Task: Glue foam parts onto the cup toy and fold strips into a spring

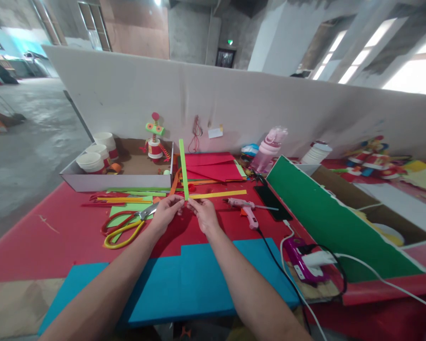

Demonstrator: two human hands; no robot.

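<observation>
My left hand (169, 210) and my right hand (203, 214) meet at the middle of the table, fingertips pinched together. Between them they hold a green paper strip (183, 166) and a yellow paper strip (220, 194) where their ends join. The green strip points up and away; the yellow one runs out to the right, making an L. Which hand grips which strip is partly hidden by the fingers. Left of my left hand lie scissors (128, 229) with red and yellow handles, over green paper. To the right of my right hand is a pink glue gun (246, 208).
Behind stand a white box (117, 182) with paper cups (91, 162) and a paper-cup figure (155, 147), red paper sheets (211, 166) and a pink bottle (268, 150). On the right are a phone (271, 201), a purple power strip (301, 263) with cables, and a green-sided box (337, 222). Blue sheets (173, 289) lie in front.
</observation>
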